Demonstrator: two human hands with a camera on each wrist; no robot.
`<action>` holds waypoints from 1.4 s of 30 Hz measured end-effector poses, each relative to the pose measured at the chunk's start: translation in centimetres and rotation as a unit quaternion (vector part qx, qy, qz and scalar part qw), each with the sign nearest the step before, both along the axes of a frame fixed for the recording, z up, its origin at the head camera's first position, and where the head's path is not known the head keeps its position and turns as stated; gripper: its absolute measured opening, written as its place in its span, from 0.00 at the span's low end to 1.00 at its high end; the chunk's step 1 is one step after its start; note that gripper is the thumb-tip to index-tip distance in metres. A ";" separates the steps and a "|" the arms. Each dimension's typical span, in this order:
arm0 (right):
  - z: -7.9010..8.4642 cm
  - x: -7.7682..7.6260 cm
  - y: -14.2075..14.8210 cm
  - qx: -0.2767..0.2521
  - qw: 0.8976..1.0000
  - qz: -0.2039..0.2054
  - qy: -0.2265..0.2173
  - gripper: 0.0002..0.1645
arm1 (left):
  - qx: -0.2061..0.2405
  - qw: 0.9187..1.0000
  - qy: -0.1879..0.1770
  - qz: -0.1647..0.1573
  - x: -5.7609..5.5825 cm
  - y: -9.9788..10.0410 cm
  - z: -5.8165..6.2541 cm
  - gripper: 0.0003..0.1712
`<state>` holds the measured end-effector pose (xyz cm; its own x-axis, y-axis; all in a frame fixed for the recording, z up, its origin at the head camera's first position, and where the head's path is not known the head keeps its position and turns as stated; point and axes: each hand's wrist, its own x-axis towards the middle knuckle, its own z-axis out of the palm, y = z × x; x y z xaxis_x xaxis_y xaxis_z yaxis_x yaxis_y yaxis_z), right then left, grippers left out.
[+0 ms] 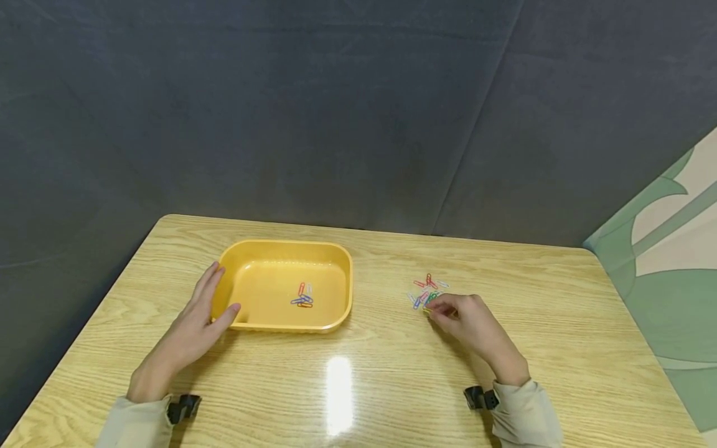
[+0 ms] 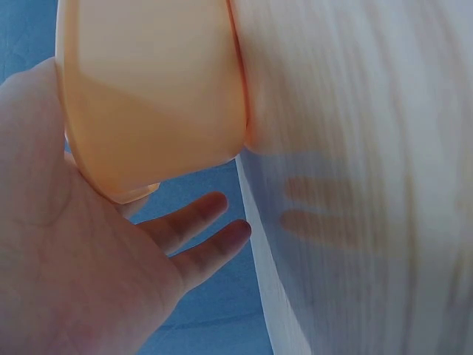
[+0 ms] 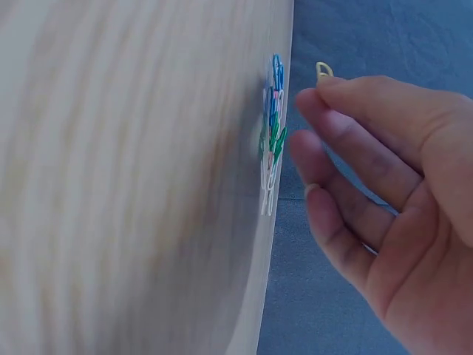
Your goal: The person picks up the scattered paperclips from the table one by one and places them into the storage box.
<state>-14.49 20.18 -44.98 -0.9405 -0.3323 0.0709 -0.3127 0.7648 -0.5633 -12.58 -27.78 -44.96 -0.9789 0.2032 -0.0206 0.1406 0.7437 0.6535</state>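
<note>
My right hand [image 1: 473, 326] pinches a yellow paper clip [image 3: 324, 71] between thumb and forefinger. In the right wrist view the clip is raised off the table, its looped end sticking out past the fingertips. Below and beside that hand lies a loose pile of coloured paper clips [image 1: 429, 281], with red, white, blue, pink and green ones showing. My left hand [image 1: 187, 330] rests against the left end of a yellow plastic tray [image 1: 291, 327], thumb over the near corner of the rim and fingers stretched along its side. Several clips [image 1: 301, 289] lie inside the tray.
Both the tray and the pile stand on a light wood-grain table [image 1: 386, 373], the tray at left, the pile right of centre. A dark cloth [image 1: 336, 124] hangs behind the far edge. Green-patterned fabric [image 1: 672, 280] lies beyond the right edge.
</note>
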 end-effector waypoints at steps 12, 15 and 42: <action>0.1 0.0 -0.5 -0.022 0.999 -0.015 0.031 0.06 | 0.000 1.000 0.001 0.001 0.0 -0.1 0.1 0.47; 0.1 0.0 -0.7 -0.029 0.999 -0.013 0.039 0.06 | 0.002 1.000 0.001 0.002 0.1 -0.1 0.2 0.47; 1.6 -0.5 -3.8 -0.125 0.991 0.018 0.042 0.05 | 0.007 1.000 -0.002 -0.004 0.0 0.0 0.0 0.47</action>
